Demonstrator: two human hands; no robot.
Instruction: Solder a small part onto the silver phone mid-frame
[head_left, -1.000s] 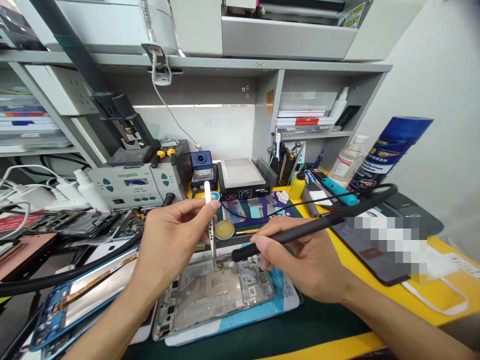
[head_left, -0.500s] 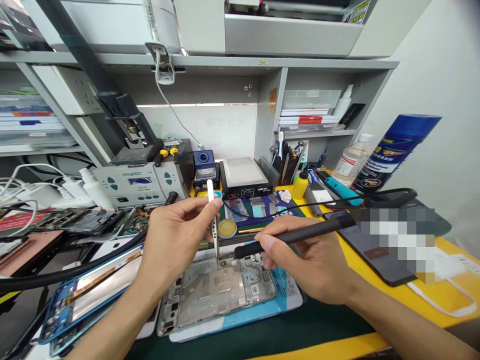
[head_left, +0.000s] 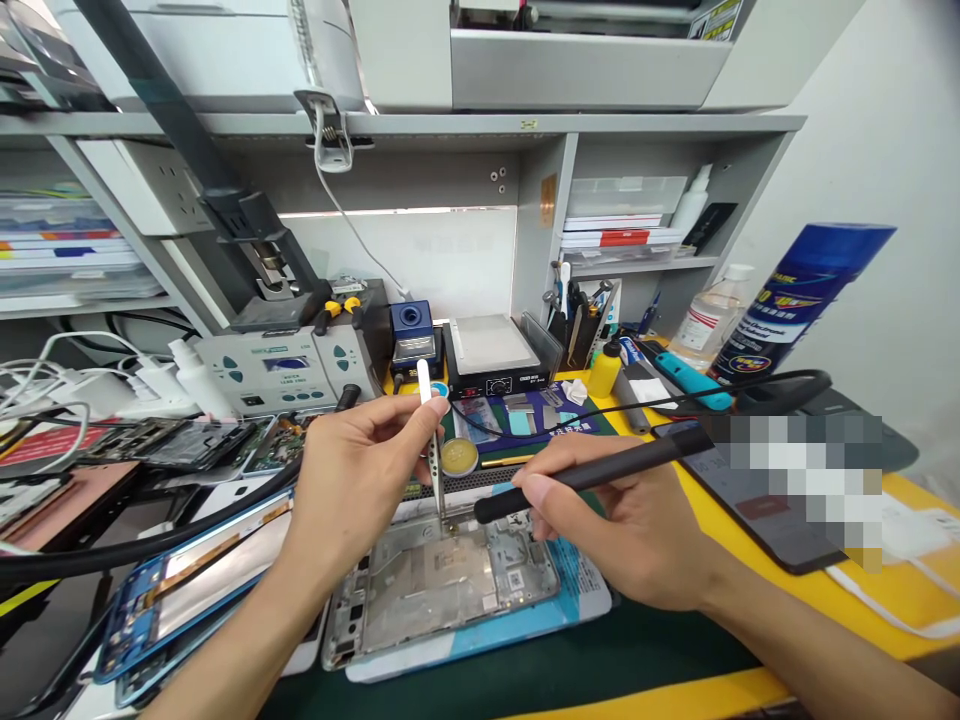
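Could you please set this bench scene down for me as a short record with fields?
Left: left hand pinches tweezers nearly upright, tip down on the open phone frame
Right: right hand holds soldering iron like a pen, tip close beside the tweezers' tip
Workpiece: open phone frame lies flat on a blue and white pad
Behind: round tin, heating plate, soldering station
Far right: spray can, blue
Near left: blue-edged phone, opened
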